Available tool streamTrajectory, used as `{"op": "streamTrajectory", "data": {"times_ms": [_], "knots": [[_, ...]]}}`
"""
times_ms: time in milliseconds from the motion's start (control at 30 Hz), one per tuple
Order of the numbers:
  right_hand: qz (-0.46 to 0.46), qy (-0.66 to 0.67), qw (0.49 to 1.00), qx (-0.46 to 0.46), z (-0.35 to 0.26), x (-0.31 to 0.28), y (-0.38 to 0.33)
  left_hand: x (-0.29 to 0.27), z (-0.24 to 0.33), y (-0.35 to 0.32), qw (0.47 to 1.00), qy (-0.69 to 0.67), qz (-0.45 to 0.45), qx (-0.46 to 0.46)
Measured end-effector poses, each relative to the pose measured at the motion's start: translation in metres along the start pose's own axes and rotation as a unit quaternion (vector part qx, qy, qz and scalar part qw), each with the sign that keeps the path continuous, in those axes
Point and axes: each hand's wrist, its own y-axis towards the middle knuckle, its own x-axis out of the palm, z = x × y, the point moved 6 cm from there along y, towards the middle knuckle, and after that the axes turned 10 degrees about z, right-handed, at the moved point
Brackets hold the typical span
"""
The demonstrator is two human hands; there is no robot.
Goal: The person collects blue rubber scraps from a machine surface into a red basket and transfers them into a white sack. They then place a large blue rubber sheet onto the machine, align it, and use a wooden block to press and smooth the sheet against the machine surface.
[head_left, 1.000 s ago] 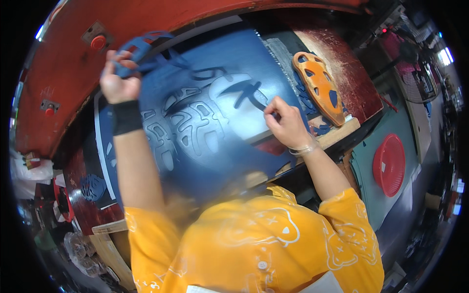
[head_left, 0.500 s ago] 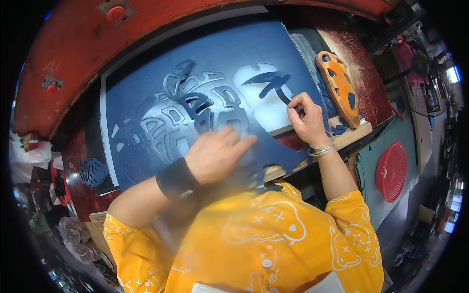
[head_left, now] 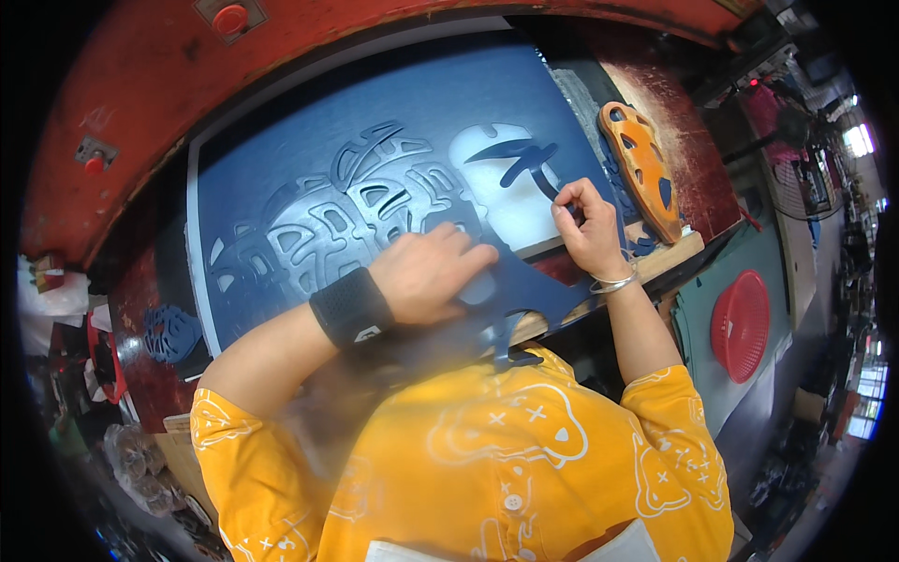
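A large dark blue sheet (head_left: 272, 150) lies before me, with cut-out shapes and loose pieces (head_left: 389, 192) full of holes across its middle. Over its near part, my left hand (head_left: 431, 276) has its back up and its fingers bent down; their tips are hidden, so what they grip cannot be made out. At the sheet's right, my right hand (head_left: 590, 229) pinches the end of a curved dark blue offcut (head_left: 538, 173). The offcut's branching strips reach over a white opening (head_left: 515, 215) in the sheet.
An orange cutting die (head_left: 641, 164) with holes stands on the right ledge. A red basket (head_left: 740, 328) rests on green sheets farther right. A red machine beam (head_left: 122, 122) with red buttons (head_left: 229, 19) runs along the back left. A blue cut piece (head_left: 171, 333) lies left.
The raised, blurred blue pieces near my left hand now lie flatter on the sheet. My left hand has shifted slightly right; my right hand keeps its pinch on the offcut.
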Motion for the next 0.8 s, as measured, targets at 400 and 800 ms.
{"op": "streamTrajectory", "data": {"times_ms": [400,800], "knots": [[0.094,-0.061,0.974,-0.197,-0.100,0.000,0.019,-0.075,-0.121,-0.036,0.595,-0.602,0.457,-0.274],[-0.102,0.026,0.994,-0.030,-0.123,0.116,0.039,-0.081,-0.090,-0.033,0.704,-0.539,0.414,-0.206]]}}
